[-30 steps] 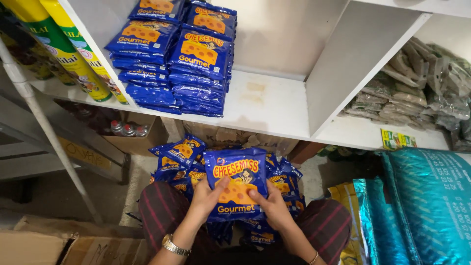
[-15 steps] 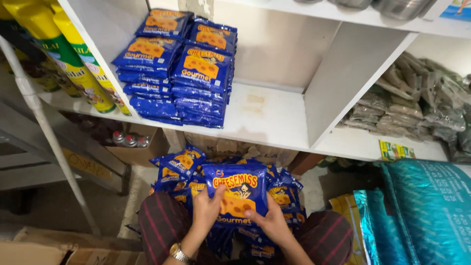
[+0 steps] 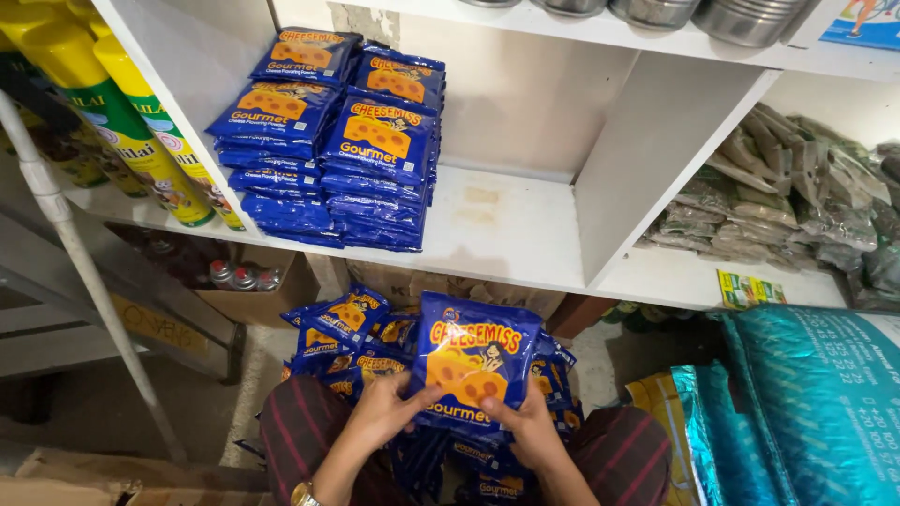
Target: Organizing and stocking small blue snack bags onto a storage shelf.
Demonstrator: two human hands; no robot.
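Blue snack packets (image 3: 476,375), a small bundle with a yellow cheese picture on the front one, sit upright between both hands just above the lap, below the white shelf (image 3: 506,234). Left hand (image 3: 384,412) grips the bundle's lower left edge, fingers closed on it; right hand (image 3: 530,429) clamps the lower right edge the same way. Loose packets of the same kind (image 3: 342,323) lie heaped in the lap around and under the held bundle.

On the shelf above, stacks of matching packets (image 3: 347,141) fill the left part in two rows; the right part of that compartment, up to the white divider (image 3: 647,159), is bare. Judging from this, roughly half the compartment is filled, with the lap heap and the held bundle left to go up.

Left of the shelf stacks: yellow-green spray cans (image 3: 141,131). Right of the divider: clear bags of dried goods (image 3: 778,197)
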